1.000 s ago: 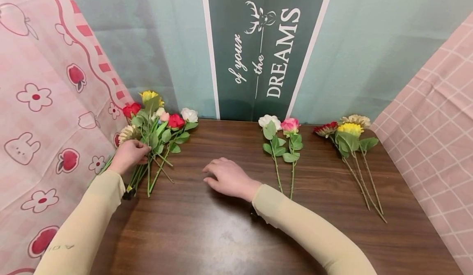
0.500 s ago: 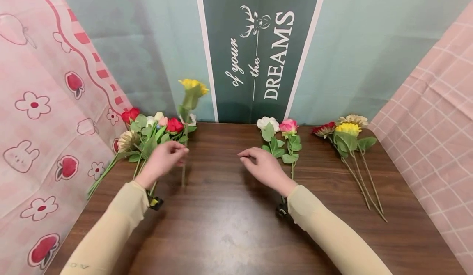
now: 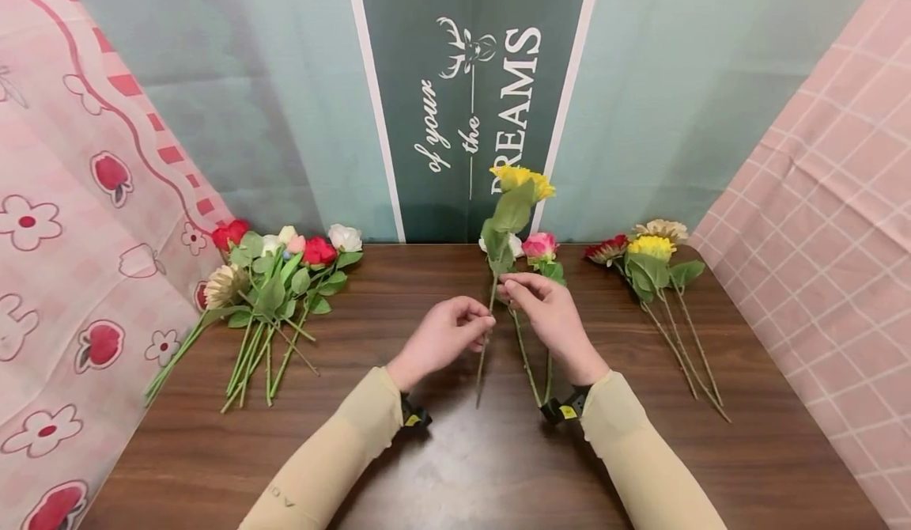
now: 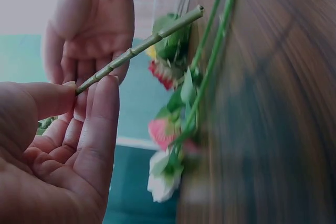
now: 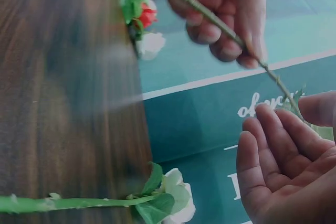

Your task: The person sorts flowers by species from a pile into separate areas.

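A long-stemmed yellow flower [image 3: 523, 182] stands nearly upright over the middle of the table. My left hand [image 3: 444, 336] pinches its stem [image 4: 144, 45] between thumb and fingertips, partway down. Higher up, just under the leaves, my right hand [image 3: 551, 320] has thumb and index finger at the same stem, pinching it. In the right wrist view the stem [image 5: 212, 18] runs slantwise from the left hand to the right thumb. Behind the held flower lie a white rose [image 3: 508, 244], partly covered, and a pink rose [image 3: 541, 245].
At the left of the brown table [image 3: 398, 277] lies a mixed pile with a red rose [image 3: 320, 251], a white rose [image 3: 345, 237] and a beige flower [image 3: 226, 285]. A second yellow flower [image 3: 651, 247] lies with red and beige ones at right. Curtains [image 3: 306, 103] stand behind.
My left hand has lifted the yellow flower from the left pile and carried it right to the middle. My right hand has moved right and come to the stem. The view has shifted slightly.
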A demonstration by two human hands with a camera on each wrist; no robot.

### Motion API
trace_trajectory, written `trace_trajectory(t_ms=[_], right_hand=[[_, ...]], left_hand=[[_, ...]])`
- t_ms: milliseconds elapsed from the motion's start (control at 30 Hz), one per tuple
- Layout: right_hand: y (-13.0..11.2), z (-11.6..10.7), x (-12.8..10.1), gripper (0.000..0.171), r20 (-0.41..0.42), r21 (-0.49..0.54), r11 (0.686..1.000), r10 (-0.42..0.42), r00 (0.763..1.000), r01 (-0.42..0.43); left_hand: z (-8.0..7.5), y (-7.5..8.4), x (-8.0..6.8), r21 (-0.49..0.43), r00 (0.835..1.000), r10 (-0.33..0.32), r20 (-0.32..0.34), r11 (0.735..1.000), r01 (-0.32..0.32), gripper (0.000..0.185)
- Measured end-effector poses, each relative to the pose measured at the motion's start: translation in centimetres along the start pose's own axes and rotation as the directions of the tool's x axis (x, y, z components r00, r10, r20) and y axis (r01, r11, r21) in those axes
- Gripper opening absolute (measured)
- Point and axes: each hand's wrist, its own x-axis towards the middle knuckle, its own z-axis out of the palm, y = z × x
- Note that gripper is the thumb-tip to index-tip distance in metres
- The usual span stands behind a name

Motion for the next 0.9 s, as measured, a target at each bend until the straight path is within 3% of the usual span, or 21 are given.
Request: trace_trajectory(t_ms=[300,700,900], right_hand=[[0.2,0.0,0.2,0.036,-0.030,0.110,0.992,0.062,0.998,-0.058],[0.4,-0.1,0.4,0.031,-0.071,0.178,0.982,0.078,0.994,-0.064],[0.8,0.1,0.6,0.034,-0.067,0.155,0.986,0.072,0.995,-0.061]], left_hand=[[2.4,-0.8,0.4,-0.072,0.999,-0.031,0.018,0.997,0.032,0.012],[2.8,-1.1,0.6,-0.150,0.994,-0.067,0.086,0.985,0.079,0.016],[2.8,-1.2,0.7,-0.125,0.998,-0.047,0.052,0.991,0.053,0.015]])
